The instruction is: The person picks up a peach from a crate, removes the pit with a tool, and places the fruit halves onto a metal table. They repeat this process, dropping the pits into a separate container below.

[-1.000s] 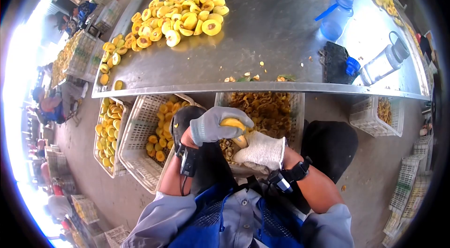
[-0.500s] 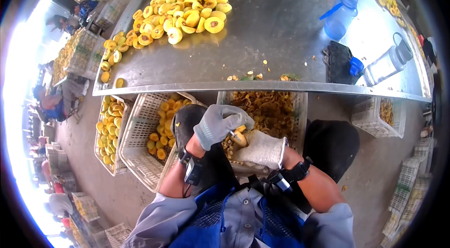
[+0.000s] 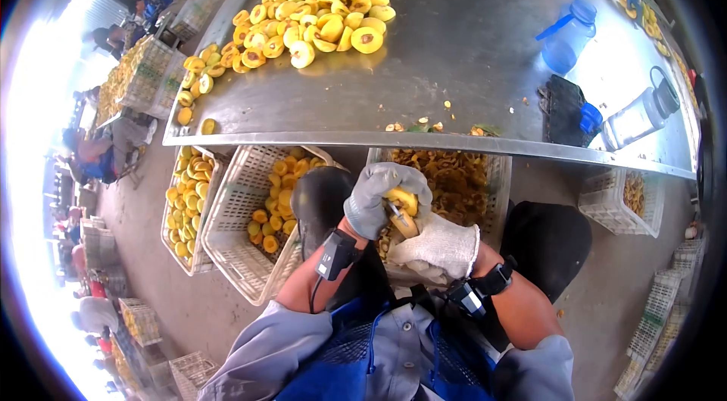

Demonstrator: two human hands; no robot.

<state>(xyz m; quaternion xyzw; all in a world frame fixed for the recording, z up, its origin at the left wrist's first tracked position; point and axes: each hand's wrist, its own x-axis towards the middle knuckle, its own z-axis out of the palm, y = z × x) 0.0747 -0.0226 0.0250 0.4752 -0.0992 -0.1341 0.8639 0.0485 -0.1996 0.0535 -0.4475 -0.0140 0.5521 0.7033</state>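
Plainly, yellow fruit (image 3: 407, 199) sits within the left hand (image 3: 375, 195).

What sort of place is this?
Probably a fruit-processing workshop: a big metal table holds a heap of cut yellow fruit, and a white crate below holds more.

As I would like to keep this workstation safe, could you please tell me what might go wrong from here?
1. The tool in the right hand is close to the gloved left hand, so a slip could catch it.
2. If the left hand's grip loosens, the fruit might drop toward the crate of brownish scraps.
3. A lone fruit piece near the table's front edge could be knocked off.
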